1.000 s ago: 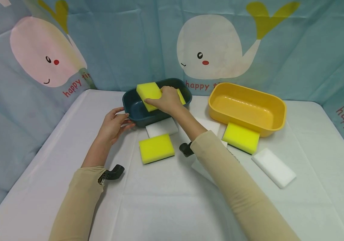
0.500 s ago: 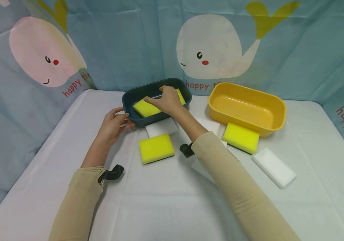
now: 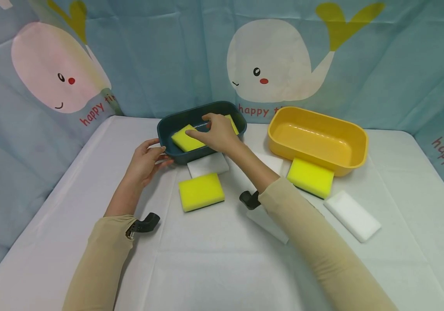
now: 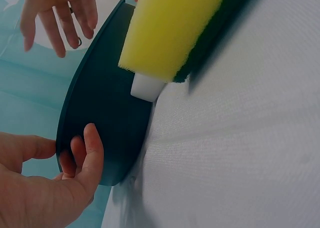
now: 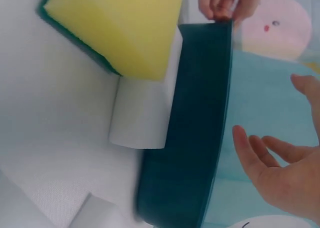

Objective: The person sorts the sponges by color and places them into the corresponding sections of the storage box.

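At the back left, a dark teal plastic bin (image 3: 184, 157) holds a yellow sponge (image 3: 187, 139) lying flat; another yellow sponge (image 3: 231, 123) shows at its right end, partly hidden by my right hand. My left hand (image 3: 144, 164) grips the bin's left end; in the left wrist view its thumb is at the rim and its curled fingers lie against the outer wall. Over the bin, my right hand (image 3: 219, 134) hovers with fingers spread and holds nothing. In front of the bin lie a white sponge block (image 3: 208, 165) and a yellow sponge with a dark green scouring side (image 3: 201, 192).
A yellow bin (image 3: 319, 157) with nothing in it stands at the back right. Before it lie a yellow sponge (image 3: 310, 178) and a white block (image 3: 352, 216). More white blocks are partly covered by my right arm. A printed curtain (image 3: 190, 52) hangs behind the table.
The right hand lowered a yellow sponge into the teal bin and let go of it. It has since drawn back slightly to the right. The left hand has stayed put.
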A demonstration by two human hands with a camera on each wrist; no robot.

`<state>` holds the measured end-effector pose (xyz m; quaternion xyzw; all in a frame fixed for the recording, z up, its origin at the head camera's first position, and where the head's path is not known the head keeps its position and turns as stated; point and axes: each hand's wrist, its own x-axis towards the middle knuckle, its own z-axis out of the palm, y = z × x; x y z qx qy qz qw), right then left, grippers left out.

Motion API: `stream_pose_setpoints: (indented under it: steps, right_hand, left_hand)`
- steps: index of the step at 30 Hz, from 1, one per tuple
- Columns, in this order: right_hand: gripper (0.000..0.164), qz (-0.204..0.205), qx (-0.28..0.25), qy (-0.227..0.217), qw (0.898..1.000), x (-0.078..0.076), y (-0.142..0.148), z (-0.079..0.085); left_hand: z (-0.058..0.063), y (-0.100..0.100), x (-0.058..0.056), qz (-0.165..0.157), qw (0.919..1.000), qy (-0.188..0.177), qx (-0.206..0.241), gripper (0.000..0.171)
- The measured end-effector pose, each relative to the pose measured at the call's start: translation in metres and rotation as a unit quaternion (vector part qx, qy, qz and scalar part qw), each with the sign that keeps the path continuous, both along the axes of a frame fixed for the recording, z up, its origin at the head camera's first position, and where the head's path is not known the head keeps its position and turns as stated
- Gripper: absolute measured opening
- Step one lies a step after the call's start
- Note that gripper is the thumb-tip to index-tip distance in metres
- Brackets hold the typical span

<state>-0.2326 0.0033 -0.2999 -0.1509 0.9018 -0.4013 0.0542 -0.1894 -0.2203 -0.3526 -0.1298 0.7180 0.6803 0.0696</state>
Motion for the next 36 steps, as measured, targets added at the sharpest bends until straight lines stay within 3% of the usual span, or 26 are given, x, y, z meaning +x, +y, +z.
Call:
stream_pose_setpoints:
  steps: [22,36]
  right_hand:
    - [0.064,0.101,-0.005,0.008,0.995,0.038,0.019,0.002]
    - [0.066,0.179,0.016,-0.014,0.984,0.049,0.028,-0.008]
  left_hand:
    - [0.000,0.000,0.001,-0.003,1.0000,0.006,-0.005,0.060]
    - [-0.001,0.001,0.002,-0.002,0.9999,0.013,-0.003,0.060]
